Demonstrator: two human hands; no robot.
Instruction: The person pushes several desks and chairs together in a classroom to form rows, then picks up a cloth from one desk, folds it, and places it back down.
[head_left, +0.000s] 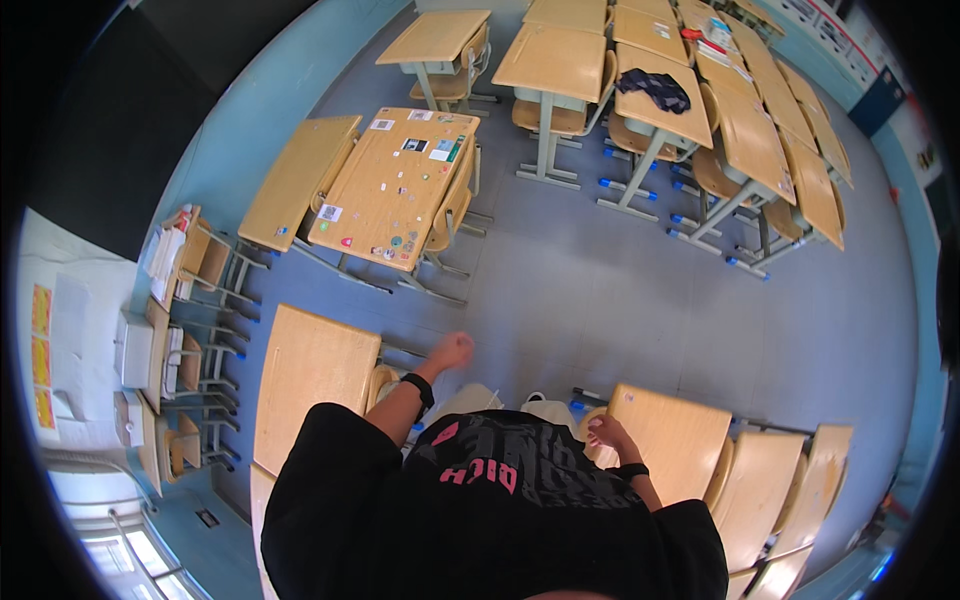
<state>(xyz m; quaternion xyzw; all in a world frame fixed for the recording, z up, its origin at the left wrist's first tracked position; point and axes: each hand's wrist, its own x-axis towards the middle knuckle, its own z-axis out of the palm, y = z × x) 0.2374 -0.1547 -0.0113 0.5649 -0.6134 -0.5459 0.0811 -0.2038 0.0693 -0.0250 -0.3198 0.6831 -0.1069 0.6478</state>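
Note:
My left hand (452, 351), blurred and with its fingers curled in, is held out over the grey floor (570, 300). A dark band (420, 388) circles that wrist. The nearest furniture to it is a wooden school desk (319, 375) at my left side. My right hand (609, 433) hangs loosely curled in front of another wooden desk (667, 442), with a dark band (628, 471) on its wrist. Whether something small sits between its fingers cannot be made out. Below my black printed T-shirt (480, 480), light trousers (551, 411) and the tip of a shoe show.
Ahead on the left stands a desk covered with stickers (382, 202), its chair (450, 217) tucked against it. Rows of desks (551, 56) fill the far side; a dark cloth (655, 90) lies on one. Desks with papers (166, 259) line the left wall.

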